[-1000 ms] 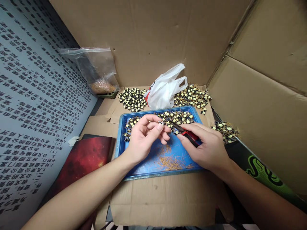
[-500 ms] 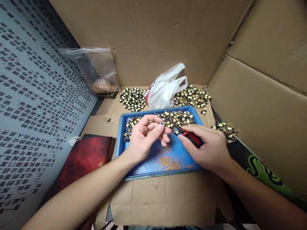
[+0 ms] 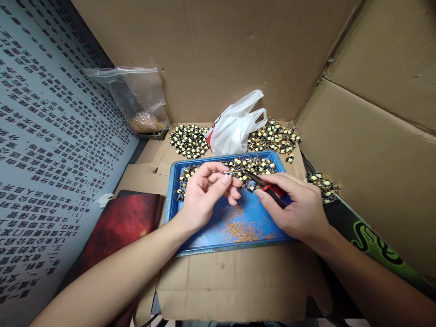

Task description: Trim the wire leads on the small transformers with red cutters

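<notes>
My left hand pinches a small transformer between thumb and forefinger, above the blue tray. Its pins and thin wire leads point to the right. My right hand is wrapped round pliers with red and black handles. Their dark jaws point left, a short way from the transformer's leads; whether they touch a wire is too small to tell. Beneath both hands, a heap of transformers with yellow tape and copper leads fills the tray's far side. Cut wire bits lie at its near side.
Behind the tray are two piles of transformers with a white plastic bag between them. Another pile sits at the right. A zip bag of wire scraps stands back left, near a red mat. Cardboard walls enclose the back and right.
The pliers' handles have spread a little in my right hand and the jaws have tilted slightly upward. My left hand still holds the transformer, shifted very slightly left.
</notes>
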Action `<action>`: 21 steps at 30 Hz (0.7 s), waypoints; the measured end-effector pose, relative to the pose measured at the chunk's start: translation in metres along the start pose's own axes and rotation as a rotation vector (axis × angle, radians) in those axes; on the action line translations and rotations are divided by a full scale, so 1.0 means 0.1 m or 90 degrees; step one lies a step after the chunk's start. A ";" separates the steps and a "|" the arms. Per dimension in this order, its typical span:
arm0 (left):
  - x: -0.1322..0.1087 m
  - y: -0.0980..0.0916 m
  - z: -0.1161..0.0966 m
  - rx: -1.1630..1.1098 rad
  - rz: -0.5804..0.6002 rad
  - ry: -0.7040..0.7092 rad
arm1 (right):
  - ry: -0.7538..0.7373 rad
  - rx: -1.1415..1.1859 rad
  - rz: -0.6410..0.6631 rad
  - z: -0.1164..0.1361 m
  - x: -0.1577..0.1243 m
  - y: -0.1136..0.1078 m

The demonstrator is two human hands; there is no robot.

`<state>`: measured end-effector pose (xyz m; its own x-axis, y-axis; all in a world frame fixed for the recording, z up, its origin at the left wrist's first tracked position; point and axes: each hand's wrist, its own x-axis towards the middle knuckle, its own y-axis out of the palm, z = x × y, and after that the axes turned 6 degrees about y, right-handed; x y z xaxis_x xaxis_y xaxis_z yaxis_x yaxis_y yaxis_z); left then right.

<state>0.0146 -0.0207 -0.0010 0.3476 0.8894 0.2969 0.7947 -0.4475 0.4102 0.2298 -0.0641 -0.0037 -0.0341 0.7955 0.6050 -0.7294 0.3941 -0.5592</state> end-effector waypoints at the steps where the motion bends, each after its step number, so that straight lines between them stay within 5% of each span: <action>1: 0.00 0.00 0.00 0.002 -0.003 0.003 | -0.006 0.000 -0.004 0.00 0.00 0.00; 21: -0.03 0.02 0.00 0.010 0.031 0.023 | 0.017 0.047 0.005 0.02 -0.02 -0.01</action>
<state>0.0154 -0.0239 -0.0012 0.3686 0.8624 0.3469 0.7849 -0.4887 0.3809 0.2291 -0.0670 -0.0029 -0.0216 0.8109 0.5847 -0.7775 0.3541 -0.5197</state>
